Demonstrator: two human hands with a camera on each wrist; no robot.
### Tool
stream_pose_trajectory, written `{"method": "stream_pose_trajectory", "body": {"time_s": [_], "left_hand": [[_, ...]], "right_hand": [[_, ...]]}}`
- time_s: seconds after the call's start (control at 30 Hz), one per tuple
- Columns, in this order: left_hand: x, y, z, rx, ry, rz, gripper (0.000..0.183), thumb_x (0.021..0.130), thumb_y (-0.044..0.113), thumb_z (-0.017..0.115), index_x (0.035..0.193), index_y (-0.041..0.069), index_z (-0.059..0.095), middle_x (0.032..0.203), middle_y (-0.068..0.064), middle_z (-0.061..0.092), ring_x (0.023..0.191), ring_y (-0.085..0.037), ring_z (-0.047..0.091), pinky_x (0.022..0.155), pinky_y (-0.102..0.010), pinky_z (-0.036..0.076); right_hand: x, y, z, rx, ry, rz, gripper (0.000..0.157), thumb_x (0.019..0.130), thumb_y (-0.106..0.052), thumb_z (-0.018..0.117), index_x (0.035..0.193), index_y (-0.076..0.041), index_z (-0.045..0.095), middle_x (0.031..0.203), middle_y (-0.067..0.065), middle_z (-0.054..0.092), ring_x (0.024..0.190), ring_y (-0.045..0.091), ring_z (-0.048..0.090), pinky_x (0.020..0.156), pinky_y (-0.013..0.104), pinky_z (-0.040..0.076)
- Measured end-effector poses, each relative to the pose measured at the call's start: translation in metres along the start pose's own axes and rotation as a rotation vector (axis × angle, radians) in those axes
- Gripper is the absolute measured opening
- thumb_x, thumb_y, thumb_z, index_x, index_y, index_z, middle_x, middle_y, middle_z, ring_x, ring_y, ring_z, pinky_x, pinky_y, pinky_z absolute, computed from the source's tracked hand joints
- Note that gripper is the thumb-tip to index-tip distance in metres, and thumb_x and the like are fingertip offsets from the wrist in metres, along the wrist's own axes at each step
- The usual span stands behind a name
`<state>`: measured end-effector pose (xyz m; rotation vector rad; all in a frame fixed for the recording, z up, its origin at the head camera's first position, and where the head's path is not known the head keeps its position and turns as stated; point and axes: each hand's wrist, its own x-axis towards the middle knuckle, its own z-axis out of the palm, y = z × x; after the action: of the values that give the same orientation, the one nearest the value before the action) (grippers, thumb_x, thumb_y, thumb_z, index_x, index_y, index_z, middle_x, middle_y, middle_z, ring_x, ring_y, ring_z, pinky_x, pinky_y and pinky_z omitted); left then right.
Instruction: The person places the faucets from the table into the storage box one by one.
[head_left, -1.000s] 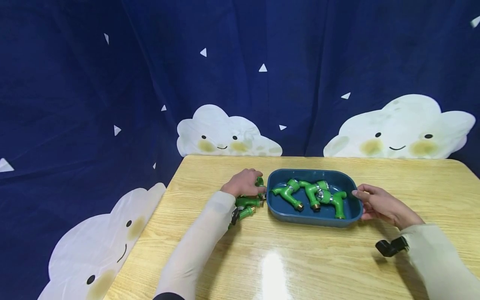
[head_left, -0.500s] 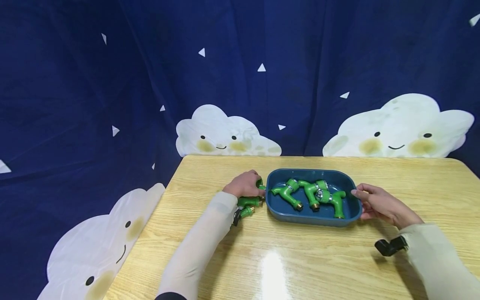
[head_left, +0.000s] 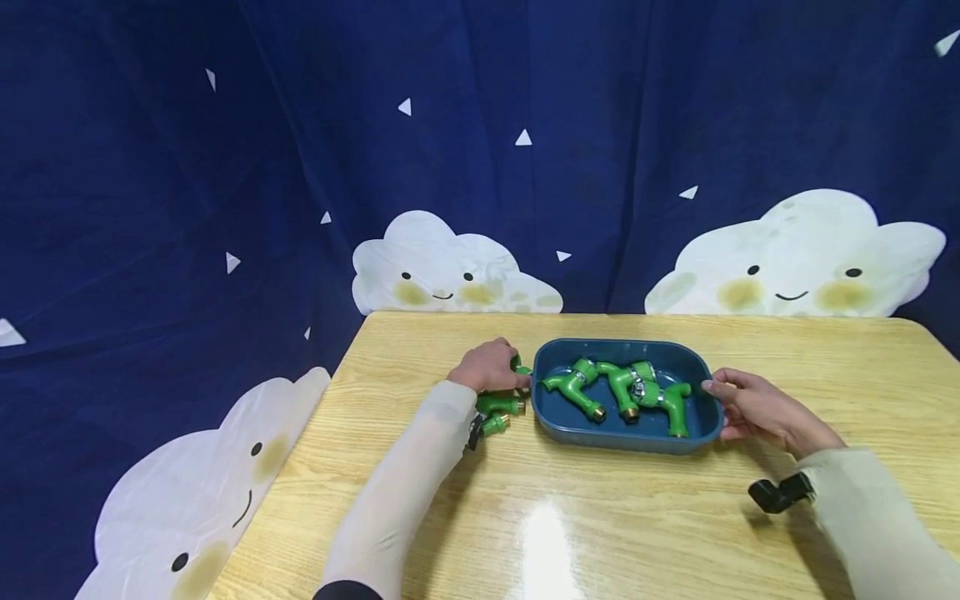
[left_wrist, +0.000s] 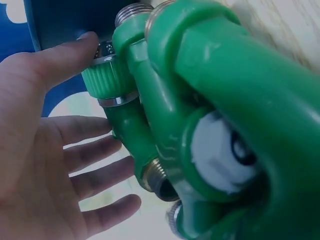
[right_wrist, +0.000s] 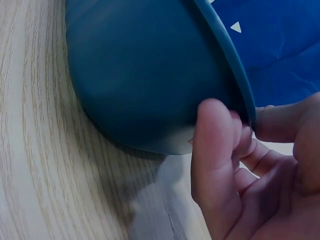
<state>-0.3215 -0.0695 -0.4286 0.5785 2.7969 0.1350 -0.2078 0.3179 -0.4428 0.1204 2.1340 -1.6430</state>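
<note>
At the left end of a blue tub, my left hand holds a green water tap. In the left wrist view its thumb lies at the tap's ribbed collar, with the fingers along the other side. Other green taps lie right beside it, close to the camera. My right hand grips the tub's right end, thumb at the rim and fingers against the outer wall. Three green taps with brass threaded ends lie inside the tub, one at left, another mid-tub, the third at right.
More green taps lie on the wooden table beneath my left wrist, just left of the tub. A dark blue curtain with white clouds hangs behind the table and along its left side.
My left fingers have closed in around the tap beside the tub, which shows less than before. My right hand and the tub stay in place.
</note>
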Motion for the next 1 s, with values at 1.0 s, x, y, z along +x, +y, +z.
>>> {"method": "stream_pose_trajectory", "body": {"time_s": [1.0], "left_hand": [[0.006, -0.029, -0.004, 0.061, -0.002, -0.038, 0.051, 0.097, 0.02, 0.06, 0.147, 0.024, 0.05, 0.146, -0.007, 0.05, 0.135, -0.03, 0.049, 0.107, -0.049, 0.047]], "right_hand": [[0.0, -0.001, 0.003, -0.007, 0.01, 0.008, 0.024, 0.107, -0.031, 0.043, 0.1, -0.008, 0.045, 0.071, -0.004, 0.053, 0.061, 0.009, 0.061, 0.06, 0.029, 0.059]]}}
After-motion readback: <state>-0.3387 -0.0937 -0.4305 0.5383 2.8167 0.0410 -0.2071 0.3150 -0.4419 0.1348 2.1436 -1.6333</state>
